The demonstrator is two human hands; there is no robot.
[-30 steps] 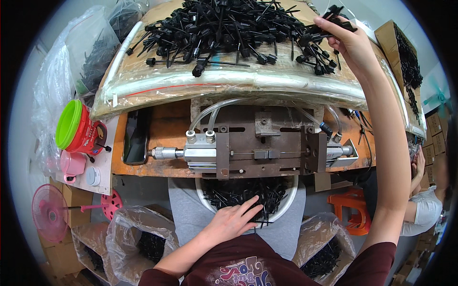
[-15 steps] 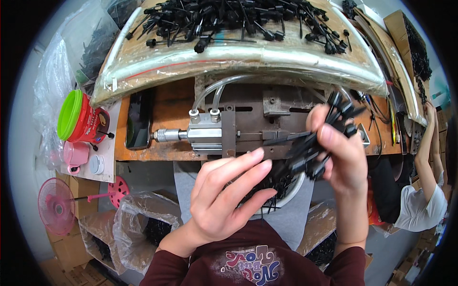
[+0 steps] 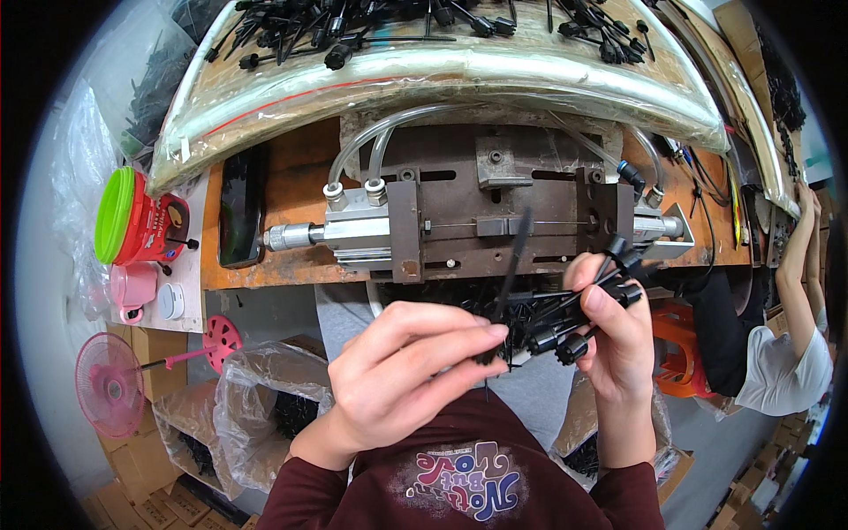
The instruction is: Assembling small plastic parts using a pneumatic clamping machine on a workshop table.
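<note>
My left hand [image 3: 389, 375] pinches one black plastic part with a long thin stem [image 3: 516, 269]; the stem points up and is smeared by motion. Close beside it on the right, my right hand [image 3: 622, 349] is closed round a bunch of similar black stemmed parts [image 3: 558, 329], their round heads toward the left hand. Both hands are held in front of the bench's near edge. Just beyond them stands a brown metal fixture [image 3: 455, 212] with a small block [image 3: 499, 227] at its middle. An air cylinder [image 3: 358, 231] sits at its left end, another cylinder [image 3: 655, 228] at its right.
A plastic-wrapped tray [image 3: 424, 75] heaped with black parts stands behind the fixture. At left are a red bucket [image 3: 146, 216], a pink mug [image 3: 132, 287] and a pink fan [image 3: 110, 384]. Lined boxes [image 3: 256, 397] flank my lap. Another person [image 3: 782, 367] works at far right.
My left hand has gone from spread fingers to pinching one black part. My right hand has come down with its bunch, uncovering the fixture's right end. The view has shifted slightly.
</note>
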